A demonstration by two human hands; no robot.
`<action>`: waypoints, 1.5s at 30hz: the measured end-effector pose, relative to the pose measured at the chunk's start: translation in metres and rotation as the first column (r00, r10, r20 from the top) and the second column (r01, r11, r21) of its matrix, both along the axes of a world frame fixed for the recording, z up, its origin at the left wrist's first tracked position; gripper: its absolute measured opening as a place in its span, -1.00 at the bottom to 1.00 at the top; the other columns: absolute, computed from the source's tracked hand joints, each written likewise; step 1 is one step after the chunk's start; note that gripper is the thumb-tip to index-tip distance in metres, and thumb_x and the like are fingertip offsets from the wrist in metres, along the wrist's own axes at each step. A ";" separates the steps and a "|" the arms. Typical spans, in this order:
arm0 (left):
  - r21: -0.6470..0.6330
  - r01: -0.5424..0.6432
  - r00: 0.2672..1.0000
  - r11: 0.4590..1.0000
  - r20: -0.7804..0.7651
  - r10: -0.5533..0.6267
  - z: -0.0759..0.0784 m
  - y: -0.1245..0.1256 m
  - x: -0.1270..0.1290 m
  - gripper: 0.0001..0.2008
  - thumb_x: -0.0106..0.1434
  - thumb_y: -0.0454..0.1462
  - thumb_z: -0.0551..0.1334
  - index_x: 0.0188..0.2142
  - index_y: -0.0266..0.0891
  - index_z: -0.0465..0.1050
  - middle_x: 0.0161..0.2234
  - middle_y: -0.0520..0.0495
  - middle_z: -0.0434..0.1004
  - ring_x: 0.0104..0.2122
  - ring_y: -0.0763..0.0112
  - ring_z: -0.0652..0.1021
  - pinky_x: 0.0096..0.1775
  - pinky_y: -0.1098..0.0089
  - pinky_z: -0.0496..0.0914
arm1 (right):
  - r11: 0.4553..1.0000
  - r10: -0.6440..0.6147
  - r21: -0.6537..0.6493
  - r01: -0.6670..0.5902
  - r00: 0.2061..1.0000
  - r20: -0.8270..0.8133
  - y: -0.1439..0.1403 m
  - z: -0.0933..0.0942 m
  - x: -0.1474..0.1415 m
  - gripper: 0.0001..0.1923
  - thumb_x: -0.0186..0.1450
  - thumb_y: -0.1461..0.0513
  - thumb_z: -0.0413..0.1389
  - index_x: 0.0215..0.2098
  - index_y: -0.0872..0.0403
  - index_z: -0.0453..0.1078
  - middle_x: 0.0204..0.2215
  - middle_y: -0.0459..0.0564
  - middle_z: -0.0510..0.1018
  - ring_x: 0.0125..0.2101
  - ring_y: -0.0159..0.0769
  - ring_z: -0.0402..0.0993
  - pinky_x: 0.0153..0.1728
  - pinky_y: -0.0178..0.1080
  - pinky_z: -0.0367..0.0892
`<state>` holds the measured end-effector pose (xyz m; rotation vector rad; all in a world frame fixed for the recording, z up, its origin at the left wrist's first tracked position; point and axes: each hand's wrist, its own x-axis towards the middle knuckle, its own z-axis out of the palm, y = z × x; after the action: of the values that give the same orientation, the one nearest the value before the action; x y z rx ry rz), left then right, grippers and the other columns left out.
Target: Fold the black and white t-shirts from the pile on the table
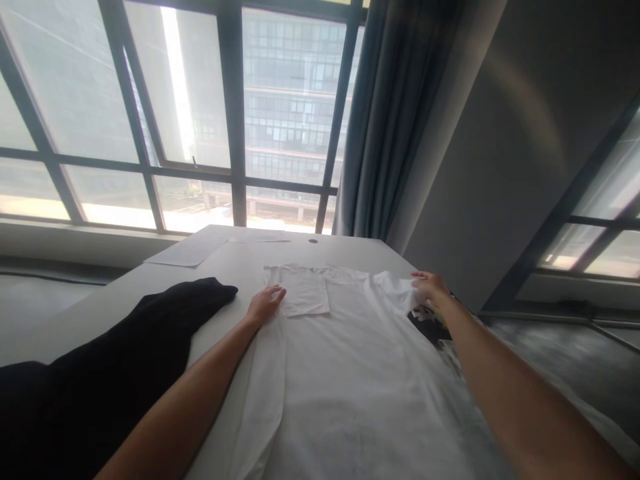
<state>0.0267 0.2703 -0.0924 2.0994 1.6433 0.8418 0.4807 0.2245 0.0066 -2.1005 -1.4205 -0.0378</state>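
Head view. White shirt (350, 360) lies flat on the desk (240, 257), filling the centre and lower middle of the frame; its long axis runs from the bottom edge up toward the window (200, 113), far end in mid-frame

Your left hand (265, 305), just left of centre, rests palm down on the shirt's left side, fingers spread flat and closing on nothing. It touches a folded-in sleeve panel (305, 293) just to its right

Your right hand (431, 288), right of centre, is closed on a bunch of the shirt's cloth at the far right corner, cloth lifted slightly off the desk. A dark printed item (425, 323) shows just below that hand; what it is, cannot tell

Both hands sit at about the same height in the frame, one on each side of the long axis. The right is the one with cloth in its grip

Black garment (125, 353) lies lower left, apart from the shirt. Papers (190, 252) lie beyond it. Curtain (385, 120) hangs at upper centre right
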 end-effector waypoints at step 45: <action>-0.143 0.161 0.831 0.976 -0.514 -0.213 0.013 -0.032 0.008 -0.35 0.39 0.08 -0.19 0.37 -0.11 -0.04 0.41 -0.08 -0.21 0.37 0.06 -0.14 0.25 -0.16 -0.15 | 0.823 0.398 -0.489 -0.289 0.908 0.132 -0.001 -0.093 -0.150 -0.29 0.41 -0.11 -0.31 0.41 0.02 -0.14 0.41 -0.06 -0.19 0.37 -0.22 -0.31 0.30 0.05 -0.29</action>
<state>0.0343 0.2386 -0.0793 2.5178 1.6312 0.1112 0.3311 0.2230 -0.0865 -2.2137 -2.1102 0.2333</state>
